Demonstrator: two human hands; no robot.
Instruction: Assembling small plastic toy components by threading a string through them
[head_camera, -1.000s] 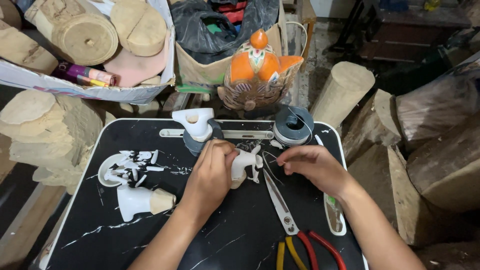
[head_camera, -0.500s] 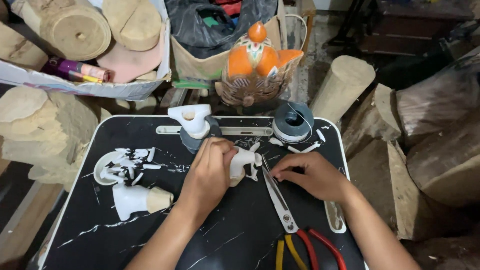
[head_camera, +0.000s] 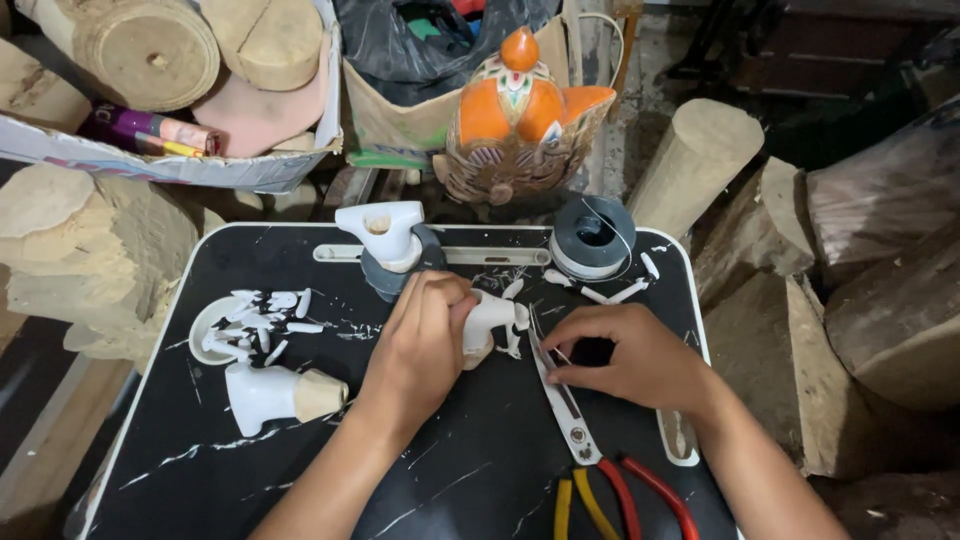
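L hand (head_camera: 425, 335) grips white figurine (head_camera: 490, 322) (R hand (head_camera: 630, 355) on table (head_camera: 480, 470)).

Soft, even light from above falls on the glossy black counter (head_camera: 300, 470), giving faint sheen and only shallow shadows under the hands, while the far right background sinks into dimness and straight edges bow slightly near the frame's borders.

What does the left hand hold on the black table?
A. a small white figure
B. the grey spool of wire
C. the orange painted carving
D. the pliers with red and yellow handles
A: the left hand is closed around the small white figure, with the other things lying apart.
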